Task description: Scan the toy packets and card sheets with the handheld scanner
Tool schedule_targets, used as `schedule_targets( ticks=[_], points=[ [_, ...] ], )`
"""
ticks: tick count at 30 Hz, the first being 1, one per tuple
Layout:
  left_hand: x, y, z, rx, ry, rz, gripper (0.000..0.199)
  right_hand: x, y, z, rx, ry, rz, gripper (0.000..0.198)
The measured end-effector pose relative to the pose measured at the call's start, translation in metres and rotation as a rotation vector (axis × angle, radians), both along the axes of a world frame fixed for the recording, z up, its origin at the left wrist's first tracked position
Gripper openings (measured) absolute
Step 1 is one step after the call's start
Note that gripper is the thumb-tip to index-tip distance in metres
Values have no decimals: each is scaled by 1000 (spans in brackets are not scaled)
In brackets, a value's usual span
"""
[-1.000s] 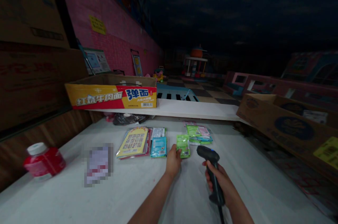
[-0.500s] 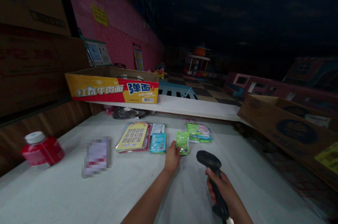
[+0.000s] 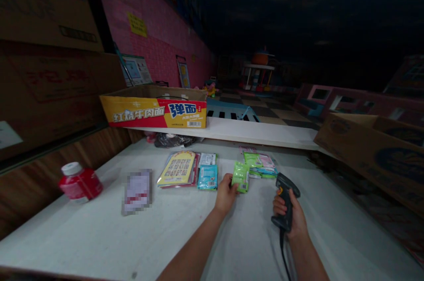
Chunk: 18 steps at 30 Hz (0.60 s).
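The left hand (image 3: 227, 195) pinches the green packet (image 3: 242, 177) by its lower left corner, thumb on top; the right hand (image 3: 296, 217) is wrapped round the scanner (image 3: 286, 199). Compared with a half second ago, the scanner stands more upright and farther right of the packet, which probably leaves the two less closely lined up. A packet pile (image 3: 263, 168) lies just behind, a blue packet (image 3: 207, 177) to the left; the raised shelf (image 3: 258, 133) bounds the back, leaving more room toward the front of the table (image 3: 172, 228)

The white tabletop (image 3: 179, 223) bears a red bottle (image 3: 82, 186), a yellow-topped stack (image 3: 179, 168) and colourful packets (image 3: 207, 176).
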State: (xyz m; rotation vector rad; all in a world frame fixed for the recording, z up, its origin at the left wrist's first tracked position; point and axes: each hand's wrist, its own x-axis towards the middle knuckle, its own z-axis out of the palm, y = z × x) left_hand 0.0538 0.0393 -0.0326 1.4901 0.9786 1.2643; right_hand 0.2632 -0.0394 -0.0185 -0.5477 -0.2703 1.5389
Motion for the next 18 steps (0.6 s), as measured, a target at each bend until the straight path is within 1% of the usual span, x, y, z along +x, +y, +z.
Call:
schedule_targets(
  ticks=[2, 5, 8, 10, 12, 14, 16, 18],
  points=[
    [2, -2, 0, 5, -39, -3, 22, 1, -1, -1, 11, 4, 1, 35],
    [1, -7, 3, -27, -122, 51, 26, 3, -1, 0, 21, -37, 11, 35],
    [-12, -6, 11, -49, -235, 181, 29, 5, 0, 1, 26, -49, 19, 35],
    [-28, 3, 20, -58, -277, 310, 29, 6, 1, 0, 19, -6, 19, 34],
    [-45, 19, 32, -86, -252, 450, 23, 6, 1, -1, 6, 51, 20, 33],
    [-59, 38, 43, -140, -168, 561, 16, 6, 2, -2, -6, 87, 22, 32],
    [-68, 55, 51, -183, -54, 623, 12, 6, 2, -3, -3, 88, 30, 32],
    [-72, 66, 53, -173, 77, 664, 9, 6, 2, -3, 12, 69, 40, 33]
  ],
)
